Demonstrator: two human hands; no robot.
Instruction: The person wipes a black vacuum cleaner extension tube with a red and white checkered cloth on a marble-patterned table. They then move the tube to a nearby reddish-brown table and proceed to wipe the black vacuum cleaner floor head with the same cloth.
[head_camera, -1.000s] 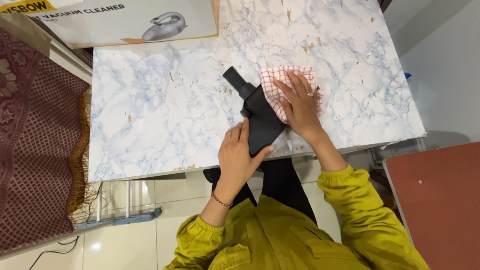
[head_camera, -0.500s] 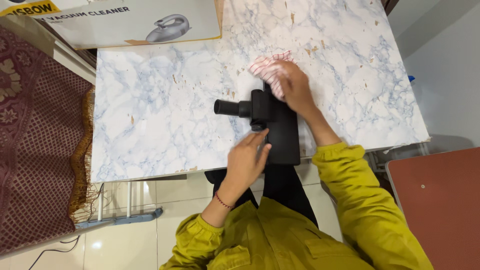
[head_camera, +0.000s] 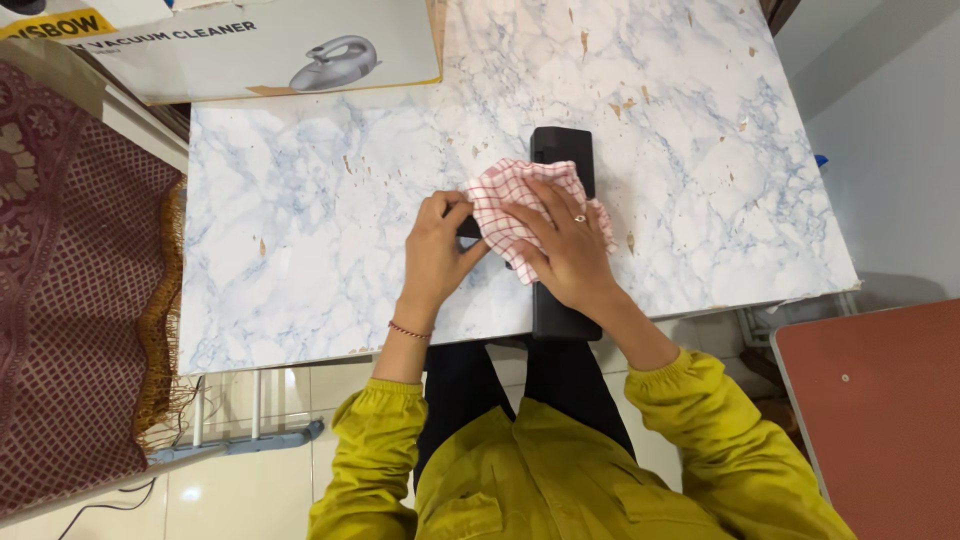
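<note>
A long black vacuum nozzle (head_camera: 563, 150) lies front to back across the marble-patterned table (head_camera: 330, 250), its near end overhanging the front edge. A red-and-white checked cloth (head_camera: 510, 195) is spread over its middle. My right hand (head_camera: 568, 245) presses flat on the cloth, a ring on one finger. My left hand (head_camera: 435, 250) grips the nozzle's side stub just left of the cloth. The middle of the nozzle is hidden under cloth and hands.
A cardboard box (head_camera: 250, 45) picturing a vacuum cleaner lies at the table's far left. A maroon patterned rug (head_camera: 70, 300) with fringe hangs at the left. A red-brown surface (head_camera: 880, 420) is at the lower right. Tiled floor (head_camera: 230, 480) lies below.
The nozzle has been turned from lying crosswise with its stub pointing left to lying front to back. The cloth moved from its far side onto its middle, with my right hand now pressing on it.
</note>
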